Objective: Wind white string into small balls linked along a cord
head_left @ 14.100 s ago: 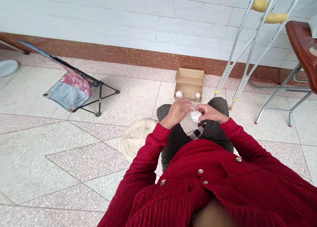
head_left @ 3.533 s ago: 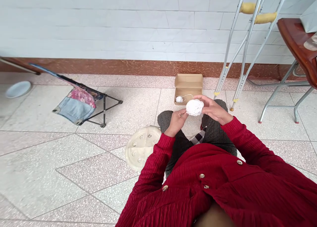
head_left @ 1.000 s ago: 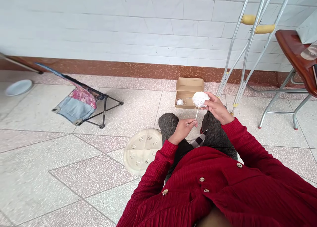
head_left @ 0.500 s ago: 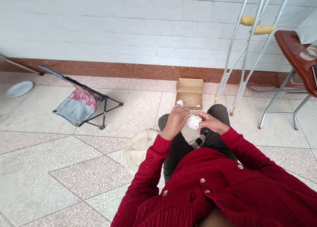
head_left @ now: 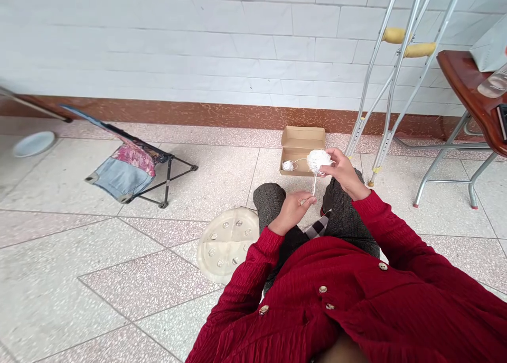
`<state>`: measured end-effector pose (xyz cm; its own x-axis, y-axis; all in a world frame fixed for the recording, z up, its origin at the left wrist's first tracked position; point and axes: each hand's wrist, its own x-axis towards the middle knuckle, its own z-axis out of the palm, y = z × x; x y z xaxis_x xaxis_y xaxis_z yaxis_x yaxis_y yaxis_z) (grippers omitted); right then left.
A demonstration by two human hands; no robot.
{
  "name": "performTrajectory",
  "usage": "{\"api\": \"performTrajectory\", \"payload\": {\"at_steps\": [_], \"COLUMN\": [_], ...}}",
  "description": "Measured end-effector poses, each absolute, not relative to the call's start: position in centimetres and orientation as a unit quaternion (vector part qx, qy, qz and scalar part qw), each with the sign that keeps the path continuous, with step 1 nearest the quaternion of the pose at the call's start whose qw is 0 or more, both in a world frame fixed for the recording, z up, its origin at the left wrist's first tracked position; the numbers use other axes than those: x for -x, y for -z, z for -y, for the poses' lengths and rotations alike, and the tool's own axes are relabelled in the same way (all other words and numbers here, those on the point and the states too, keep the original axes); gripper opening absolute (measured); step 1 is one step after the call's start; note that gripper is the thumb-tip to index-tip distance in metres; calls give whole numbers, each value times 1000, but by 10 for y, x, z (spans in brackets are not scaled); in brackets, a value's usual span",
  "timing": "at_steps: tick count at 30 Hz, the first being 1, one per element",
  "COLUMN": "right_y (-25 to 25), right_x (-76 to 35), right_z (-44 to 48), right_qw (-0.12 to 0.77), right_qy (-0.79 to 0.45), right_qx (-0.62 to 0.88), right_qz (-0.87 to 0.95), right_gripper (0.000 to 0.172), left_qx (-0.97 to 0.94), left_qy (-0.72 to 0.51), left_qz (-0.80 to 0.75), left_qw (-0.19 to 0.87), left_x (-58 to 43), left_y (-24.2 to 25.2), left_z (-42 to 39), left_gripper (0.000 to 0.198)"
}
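In the head view, the right hand (head_left: pixel 344 174) holds a ball of white yarn (head_left: pixel 318 160), its thumb and fingers curled around the ball's right side, up in front of the knees. At seven o'clock from the ball, the left hand (head_left: pixel 295 211) has its thumb and fingers pinched together on a white strand (head_left: pixel 315 185), which runs nearly straight between the ball and the fingertips. At eleven o'clock from the ball, a cardboard box (head_left: pixel 303 137) stands on the floor with its lid up, and the ball covers part of it. Inside, near its left end, sits a smaller yarn ball (head_left: pixel 288 165) with a loose thread beside it. A round cream pad (head_left: pixel 225 244) lies between seven and eight o'clock, a folding chair (head_left: pixel 122 167) at nine, metal crutches (head_left: pixel 391 88) between one and two, and a brown seat (head_left: pixel 461 75) at two.
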<state>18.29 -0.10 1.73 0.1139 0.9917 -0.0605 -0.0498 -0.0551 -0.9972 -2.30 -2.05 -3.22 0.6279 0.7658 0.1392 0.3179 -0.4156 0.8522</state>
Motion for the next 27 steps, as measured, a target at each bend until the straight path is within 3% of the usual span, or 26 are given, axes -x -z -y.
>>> {"api": "performTrajectory", "payload": {"at_steps": [3, 5, 7, 12, 19, 27], "right_y": [6, 20, 31, 33, -3, -32], "right_x": [-187, -186, -181, -168, -170, -172], "right_z": [-3, 3, 14, 38, 49, 25], "right_qw": [457, 397, 360, 340, 405, 506], "right_qy": [-340, -307, -353, -611, -747, -686], "right_qx": [634, 658, 643, 537, 408, 376], "right_qz": [524, 562, 576, 471, 334, 363], "right_gripper": [53, 50, 49, 49, 50, 53], "left_qx": [-824, -839, -856, -882, -809, -736], "left_qy": [-260, -262, -267, -278, -331, -314], "left_qz": [-322, -324, -331, -322, -353, -390], "left_qw": [387, 350, 293, 202, 333, 456], "left_x": [25, 29, 35, 41, 38, 23], "left_y": [21, 13, 6, -3, 22, 33], "left_z": [21, 15, 7, -10, -16, 3], "left_gripper": [33, 29, 25, 25, 31, 45]}}
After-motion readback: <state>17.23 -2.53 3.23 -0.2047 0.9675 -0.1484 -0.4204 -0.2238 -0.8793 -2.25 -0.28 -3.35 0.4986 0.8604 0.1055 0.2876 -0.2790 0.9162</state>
